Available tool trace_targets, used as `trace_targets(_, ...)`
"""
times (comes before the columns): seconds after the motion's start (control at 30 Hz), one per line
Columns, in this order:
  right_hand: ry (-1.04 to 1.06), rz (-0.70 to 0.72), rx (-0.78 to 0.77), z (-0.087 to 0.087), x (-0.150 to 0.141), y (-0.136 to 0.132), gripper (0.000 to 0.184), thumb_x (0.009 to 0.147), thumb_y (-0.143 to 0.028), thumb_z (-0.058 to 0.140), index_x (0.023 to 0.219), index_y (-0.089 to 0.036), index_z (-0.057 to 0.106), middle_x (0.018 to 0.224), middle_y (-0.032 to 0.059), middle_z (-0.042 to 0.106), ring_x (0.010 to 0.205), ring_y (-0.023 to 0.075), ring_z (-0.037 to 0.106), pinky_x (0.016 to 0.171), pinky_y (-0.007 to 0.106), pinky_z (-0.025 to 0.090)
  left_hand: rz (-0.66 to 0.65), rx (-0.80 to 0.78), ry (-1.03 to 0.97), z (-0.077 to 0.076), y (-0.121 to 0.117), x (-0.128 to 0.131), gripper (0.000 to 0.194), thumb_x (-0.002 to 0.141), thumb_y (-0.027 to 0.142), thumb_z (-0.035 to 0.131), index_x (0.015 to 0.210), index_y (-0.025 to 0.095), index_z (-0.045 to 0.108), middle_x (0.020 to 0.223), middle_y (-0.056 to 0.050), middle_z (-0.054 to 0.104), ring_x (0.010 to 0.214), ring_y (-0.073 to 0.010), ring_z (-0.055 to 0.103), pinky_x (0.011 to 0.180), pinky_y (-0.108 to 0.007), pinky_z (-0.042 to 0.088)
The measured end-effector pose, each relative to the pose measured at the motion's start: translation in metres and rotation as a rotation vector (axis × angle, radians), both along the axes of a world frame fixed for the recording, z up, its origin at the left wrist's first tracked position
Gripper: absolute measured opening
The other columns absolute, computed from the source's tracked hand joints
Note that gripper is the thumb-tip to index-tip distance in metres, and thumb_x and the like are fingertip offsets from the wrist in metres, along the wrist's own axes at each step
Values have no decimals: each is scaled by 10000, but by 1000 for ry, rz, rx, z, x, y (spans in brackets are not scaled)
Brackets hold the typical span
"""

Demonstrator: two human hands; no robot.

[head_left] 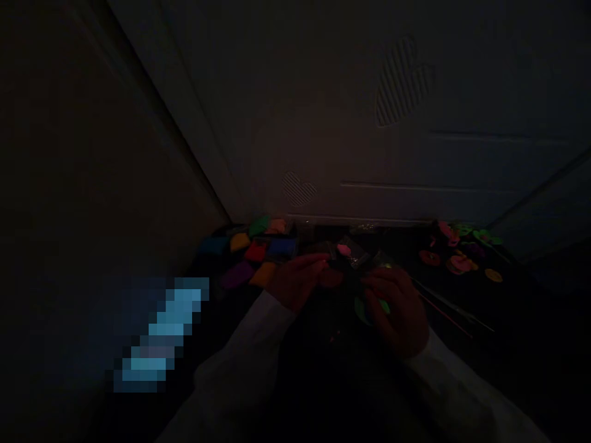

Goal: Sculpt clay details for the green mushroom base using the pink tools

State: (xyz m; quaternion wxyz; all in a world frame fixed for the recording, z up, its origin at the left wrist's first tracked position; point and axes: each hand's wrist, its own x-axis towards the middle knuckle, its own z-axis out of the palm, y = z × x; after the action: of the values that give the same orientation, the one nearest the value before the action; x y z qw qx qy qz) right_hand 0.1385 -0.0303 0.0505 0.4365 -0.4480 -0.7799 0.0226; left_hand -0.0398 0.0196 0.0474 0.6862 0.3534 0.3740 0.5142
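The scene is very dark. My left hand (295, 280) is closed, its fingertips pressed together just above a dull red round piece (330, 278); whatever they pinch is too dim to name. On the right, my right hand (397, 307) has its fingers curled together, and what lies between them is hidden in shadow. Beneath that hand a green piece (364, 311) partly shows. A small pink lump (344, 250) rests on a clear plastic bag (356, 253) beyond and between the two hands.
Several coloured packets, including a red one (255, 251) and a purple one (237, 275), lie at the left. Flower-like shapes (460, 263) sit at the right, near thin sticks (446, 312). Behind rises a panel with a ribbed heart (401, 83). A glowing, pixelated screen (161, 335) is at the lower left.
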Motion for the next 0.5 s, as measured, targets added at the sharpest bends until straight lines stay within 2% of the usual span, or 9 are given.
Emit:
trace_targets(0.17, 7, -31, -22, -5, 9, -4, 224, 736, -142, 493, 955, -170, 538, 966, 69, 493, 905, 163, 464, 771, 334, 404, -36, -105, -139, -16, -5, -1, 228, 491, 236, 736, 642, 140, 595, 603, 11, 589, 617, -94, 562, 620, -243, 463)
trace_targets(0.33, 10, -38, 23, -2, 9, -4, 229, 718, -130, 512, 941, -167, 545, 953, 59, 500, 891, 154, 471, 761, 330, 403, -47, -160, -256, -13, -11, 2, 270, 466, 270, 755, 596, 141, 555, 567, 37, 577, 596, -66, 548, 585, -188, 457)
trace_targets(0.5, 8, -35, 26, -4, 9, -4, 235, 719, -128, 510, 948, -172, 543, 957, 57, 497, 895, 153, 467, 760, 331, 405, -57, -162, -309, -12, -14, 1, 244, 477, 222, 752, 564, 124, 545, 570, 9, 592, 607, -89, 561, 568, -188, 461)
